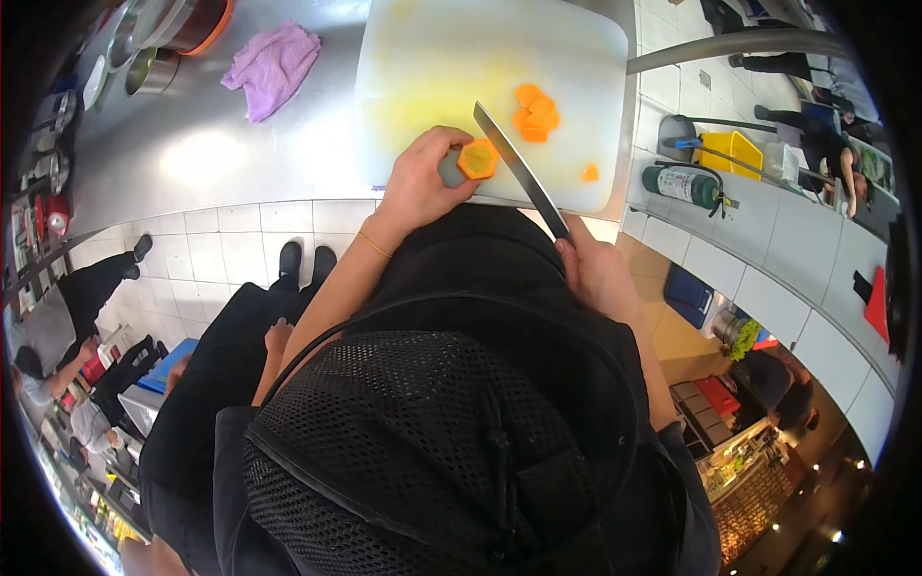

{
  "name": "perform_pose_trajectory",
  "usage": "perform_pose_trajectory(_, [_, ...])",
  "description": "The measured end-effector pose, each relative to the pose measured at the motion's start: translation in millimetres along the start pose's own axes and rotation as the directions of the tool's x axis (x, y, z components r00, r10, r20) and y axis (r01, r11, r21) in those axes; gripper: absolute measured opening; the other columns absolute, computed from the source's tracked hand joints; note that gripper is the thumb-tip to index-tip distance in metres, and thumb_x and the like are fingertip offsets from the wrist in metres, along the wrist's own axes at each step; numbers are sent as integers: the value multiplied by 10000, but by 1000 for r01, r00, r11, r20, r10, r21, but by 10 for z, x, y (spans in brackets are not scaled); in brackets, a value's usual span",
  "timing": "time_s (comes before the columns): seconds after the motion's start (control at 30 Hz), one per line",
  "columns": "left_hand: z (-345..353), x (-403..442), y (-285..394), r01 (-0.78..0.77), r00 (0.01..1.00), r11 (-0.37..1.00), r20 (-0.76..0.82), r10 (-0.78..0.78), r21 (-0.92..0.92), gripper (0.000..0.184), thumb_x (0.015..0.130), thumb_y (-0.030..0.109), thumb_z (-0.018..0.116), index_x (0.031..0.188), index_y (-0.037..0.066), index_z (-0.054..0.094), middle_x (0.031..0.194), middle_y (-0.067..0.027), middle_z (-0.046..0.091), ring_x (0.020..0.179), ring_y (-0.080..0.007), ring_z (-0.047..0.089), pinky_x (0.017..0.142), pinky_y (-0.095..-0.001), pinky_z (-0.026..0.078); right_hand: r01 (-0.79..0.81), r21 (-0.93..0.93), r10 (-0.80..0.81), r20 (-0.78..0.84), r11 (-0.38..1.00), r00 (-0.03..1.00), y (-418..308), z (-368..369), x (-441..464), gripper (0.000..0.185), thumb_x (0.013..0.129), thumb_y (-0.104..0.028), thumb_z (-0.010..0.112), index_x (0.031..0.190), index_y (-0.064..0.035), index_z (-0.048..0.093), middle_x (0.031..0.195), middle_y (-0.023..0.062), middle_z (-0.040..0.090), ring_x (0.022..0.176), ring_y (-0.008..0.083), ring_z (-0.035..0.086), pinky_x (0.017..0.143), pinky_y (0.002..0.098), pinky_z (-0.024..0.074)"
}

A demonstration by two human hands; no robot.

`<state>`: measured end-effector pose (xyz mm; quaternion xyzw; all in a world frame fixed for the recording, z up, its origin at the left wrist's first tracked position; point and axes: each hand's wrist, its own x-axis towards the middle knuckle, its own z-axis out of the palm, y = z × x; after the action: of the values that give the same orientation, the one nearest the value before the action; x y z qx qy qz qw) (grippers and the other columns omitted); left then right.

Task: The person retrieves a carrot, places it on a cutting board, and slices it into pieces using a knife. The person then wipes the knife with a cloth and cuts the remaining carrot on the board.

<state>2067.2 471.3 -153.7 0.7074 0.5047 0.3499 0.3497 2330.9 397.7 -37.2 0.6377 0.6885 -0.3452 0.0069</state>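
Note:
My left hand [427, 178] is closed around a trimmed piece of carrot [478, 159], whose six-sided cut face points to the right. It rests low on the white cutting board [413, 58]. In my right hand [597, 271] is the handle of a knife [520, 168]. The blade slants up and left over the board, its edge close to the carrot but apart from it. Beyond the blade lie several carrot slices [536, 113] in an overlapping pile. A small carrot scrap [590, 173] sits alone near the board's right edge.
A purple cloth [273, 69] lies crumpled on the steel counter [206, 144], with metal pots [152, 71] at the upper left. To the right are a fire extinguisher [684, 184] and a yellow bucket [730, 154]. A person in dark trousers [216, 384] stands close on my left.

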Motion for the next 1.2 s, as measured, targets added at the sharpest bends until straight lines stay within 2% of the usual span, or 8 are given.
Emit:
perform_pose_trajectory(0.1, [-11, 6, 27, -10, 1000, 1000, 1, 10, 14, 494, 744, 95, 896, 1180, 65, 665, 1112, -97, 700, 1000, -271, 697, 897, -361, 568, -8, 1, 8, 2, 1000, 1000, -18, -13, -1, 379, 1053, -205, 568, 1420, -122, 525, 765, 278, 685, 750, 501, 678, 703, 607, 524])
perform_pose_trajectory(0.17, [-19, 9, 48, 28, 999, 1000, 17, -28, -12, 454, 758, 110, 876, 1151, 67, 653, 1125, -112, 691, 1062, -328, 680, 921, -405, 559, -12, 0, 12, 8, 1000, 1000, -22, -18, -2, 374, 1053, -205, 569, 1415, -121, 527, 770, 279, 687, 754, 502, 679, 705, 608, 524])
perform_pose_trajectory(0.27, [-3, 3, 11, -6, 1000, 1000, 4, 6, 23, 493, 744, 94, 897, 1177, 63, 664, 1113, -99, 701, 1002, -276, 698, 897, -363, 569, -7, 4, 7, 1, 1000, 1000, -5, -4, -2, 362, 1052, -202, 567, 1404, -125, 532, 769, 280, 686, 755, 502, 678, 705, 609, 523])
perform_pose_trajectory(0.47, [-14, 6, 39, 8, 1000, 1000, 7, -8, -15, 447, 762, 105, 875, 1149, 63, 655, 1110, -114, 688, 1035, -325, 682, 891, -406, 563, -11, 10, 11, 15, 1000, 1000, -21, -20, 5, 333, 1053, -203, 566, 1373, -117, 532, 765, 280, 684, 756, 505, 676, 700, 611, 522])
perform_pose_trajectory(0.7, [-13, 8, 33, 0, 1000, 1000, 2, 0, -17, 440, 762, 100, 874, 1142, 64, 655, 1104, -113, 687, 1036, -328, 681, 895, -404, 562, -38, -46, 40, 44, 998, 998, 65, -2, -39, 333, 1050, -224, 574, 1366, -130, 527, 786, 274, 696, 765, 498, 687, 692, 612, 528])
perform_pose_trajectory(0.77, [-5, 4, 21, -24, 1000, 1000, -15, 24, 12, 483, 737, 82, 895, 1167, 63, 675, 1108, -94, 698, 1004, -268, 695, 894, -359, 569, -40, -66, 43, 46, 997, 998, 79, -12, -81, 340, 1049, -231, 577, 1371, -139, 524, 794, 272, 700, 768, 496, 691, 693, 612, 531])
perform_pose_trajectory(0.97, [4, -4, -25, -25, 1000, 1000, -9, 25, -1, 487, 737, 79, 895, 1173, 61, 678, 1113, -95, 698, 1003, -265, 695, 894, -357, 571, -63, -80, 69, 81, 995, 994, 38, -133, -135, 359, 1041, -240, 586, 1386, -164, 518, 803, 266, 706, 776, 494, 697, 701, 609, 540])
perform_pose_trajectory(1.2, [-20, 15, 19, -24, 1000, 1000, 6, 24, 2, 484, 741, 80, 895, 1172, 56, 678, 1116, -95, 702, 994, -269, 701, 885, -358, 572, -52, -42, 57, 130, 998, 990, -124, -275, 17, 328, 1034, -194, 584, 1348, -116, 526, 804, 278, 696, 792, 509, 684, 722, 616, 530])
